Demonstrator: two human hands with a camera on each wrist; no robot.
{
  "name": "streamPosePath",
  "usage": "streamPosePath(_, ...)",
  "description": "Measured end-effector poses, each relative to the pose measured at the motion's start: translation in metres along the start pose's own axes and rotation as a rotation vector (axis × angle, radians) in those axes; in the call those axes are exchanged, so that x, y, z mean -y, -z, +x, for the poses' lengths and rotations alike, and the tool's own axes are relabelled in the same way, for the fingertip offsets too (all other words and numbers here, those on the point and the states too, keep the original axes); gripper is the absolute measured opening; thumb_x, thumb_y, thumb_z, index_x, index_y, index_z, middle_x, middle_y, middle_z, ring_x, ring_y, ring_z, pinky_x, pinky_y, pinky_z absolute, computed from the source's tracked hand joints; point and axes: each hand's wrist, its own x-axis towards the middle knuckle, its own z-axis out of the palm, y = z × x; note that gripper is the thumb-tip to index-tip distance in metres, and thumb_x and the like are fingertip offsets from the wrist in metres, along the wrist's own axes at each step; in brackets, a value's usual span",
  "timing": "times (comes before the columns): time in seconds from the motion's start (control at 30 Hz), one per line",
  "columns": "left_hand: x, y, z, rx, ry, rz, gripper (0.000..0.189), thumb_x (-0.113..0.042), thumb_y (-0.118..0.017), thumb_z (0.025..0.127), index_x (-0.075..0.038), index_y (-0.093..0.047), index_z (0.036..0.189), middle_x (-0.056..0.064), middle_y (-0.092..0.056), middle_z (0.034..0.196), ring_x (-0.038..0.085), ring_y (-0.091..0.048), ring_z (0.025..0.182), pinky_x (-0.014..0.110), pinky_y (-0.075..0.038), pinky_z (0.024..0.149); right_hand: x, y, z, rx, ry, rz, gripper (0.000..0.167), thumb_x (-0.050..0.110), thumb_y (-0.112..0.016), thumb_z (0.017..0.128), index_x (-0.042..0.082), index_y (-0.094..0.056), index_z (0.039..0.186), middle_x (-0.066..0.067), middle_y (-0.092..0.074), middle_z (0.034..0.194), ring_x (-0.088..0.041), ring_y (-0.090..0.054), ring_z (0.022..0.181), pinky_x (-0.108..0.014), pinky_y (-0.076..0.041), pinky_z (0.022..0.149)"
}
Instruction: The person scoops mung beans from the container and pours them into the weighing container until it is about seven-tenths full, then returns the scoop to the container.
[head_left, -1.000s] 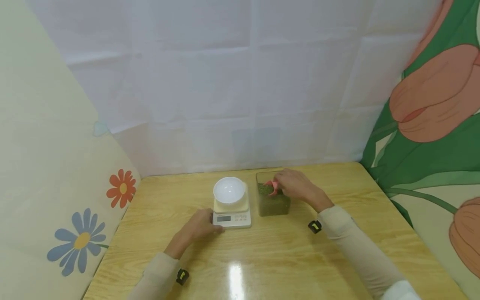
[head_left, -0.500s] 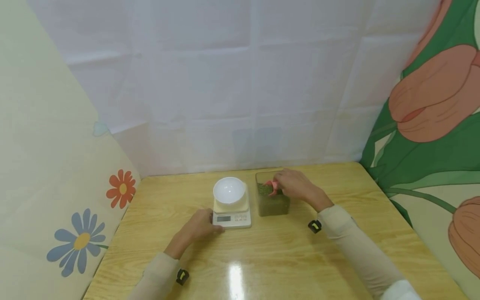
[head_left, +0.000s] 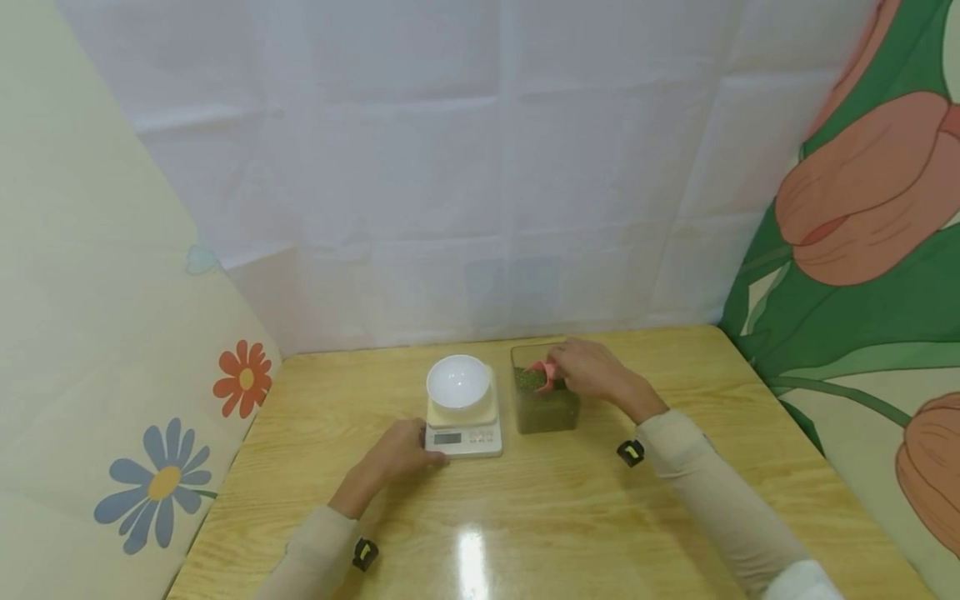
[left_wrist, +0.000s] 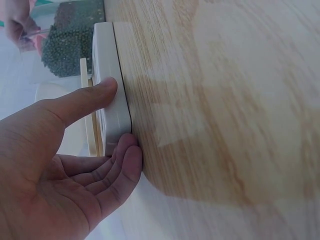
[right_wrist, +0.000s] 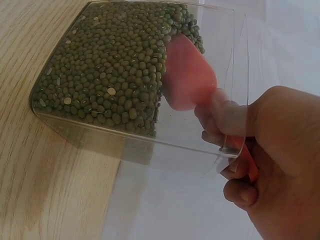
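Note:
A white kitchen scale (head_left: 486, 447) stands on the wooden table, with a white bowl (head_left: 458, 383) on its platform. My left hand (head_left: 397, 450) holds the scale's near left corner: the thumb (left_wrist: 95, 97) lies along the front edge and the curled fingers (left_wrist: 125, 165) touch the side. To the right, a clear rectangular container (head_left: 549, 418) holds green mung beans (right_wrist: 110, 65). My right hand (head_left: 592, 371) grips the handle of a pink scoop (right_wrist: 190, 75), reaching in over the container's rim. The scoop's front edge is sunk in the beans.
The light wood table (head_left: 525, 517) meets a white cloth backdrop (head_left: 420, 208) close behind the scale and container. Flower-printed panels rise at the left (head_left: 112, 317) and right (head_left: 862, 350). A small black-and-yellow device (head_left: 365, 553) sits by the left sleeve, another (head_left: 631, 452) by the right.

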Motion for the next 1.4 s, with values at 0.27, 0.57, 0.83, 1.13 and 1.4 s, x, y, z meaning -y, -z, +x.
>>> streamPosePath(0.27,0.002,0.000,-0.001,0.005,-0.002,0.000,0.034,-0.026,-0.093,0.080,-0.007,-0.072,0.099,-0.001,-0.069,0.078,0.014,-0.058,0.067,0.029,-0.050,0.059,0.000,0.002,-0.001,0.016,-0.004,0.039,0.010,0.014,-0.066,0.104,0.008,-0.073,0.103,-0.009,-0.076,0.105,-0.030,-0.070,0.099,-0.046,-0.060,0.085)
streamPosePath(0.57,0.001,-0.001,0.002,0.007,-0.018,-0.014,0.034,-0.026,-0.093,0.080,-0.007,-0.073,0.099,-0.001,-0.069,0.078,0.014,-0.058,0.066,0.029,-0.051,0.059,-0.003,0.005,-0.006,0.010,-0.031,0.081,0.014,0.014,-0.063,0.106,0.006,-0.074,0.109,-0.011,-0.076,0.110,-0.034,-0.071,0.106,-0.051,-0.060,0.091)
streamPosePath(0.83,0.003,-0.001,0.002,0.007,-0.023,-0.012,0.034,-0.026,-0.093,0.080,-0.006,-0.072,0.099,-0.001,-0.069,0.078,0.014,-0.058,0.067,0.029,-0.051,0.060,-0.006,0.004,-0.009,-0.002,-0.047,0.121,0.014,0.014,-0.063,0.106,0.006,-0.074,0.111,-0.011,-0.075,0.110,-0.034,-0.070,0.105,-0.052,-0.060,0.091)
streamPosePath(1.13,0.001,-0.001,0.000,-0.001,-0.008,0.013,0.034,-0.028,-0.093,0.080,-0.007,-0.071,0.097,-0.002,-0.067,0.076,0.014,-0.057,0.066,0.029,-0.050,0.060,-0.008,0.000,-0.012,-0.038,-0.068,0.107,0.016,0.016,-0.064,0.106,0.004,-0.073,0.112,-0.011,-0.074,0.107,-0.033,-0.069,0.102,-0.052,-0.059,0.088)
streamPosePath(1.4,0.000,-0.001,0.001,-0.004,-0.005,0.019,0.033,-0.028,-0.093,0.080,-0.008,-0.071,0.097,-0.002,-0.067,0.076,0.013,-0.058,0.066,0.029,-0.050,0.060,-0.009,0.001,-0.015,-0.046,-0.077,0.112,0.011,0.015,-0.065,0.105,0.007,-0.072,0.108,-0.008,-0.072,0.101,-0.028,-0.068,0.096,-0.048,-0.057,0.081)
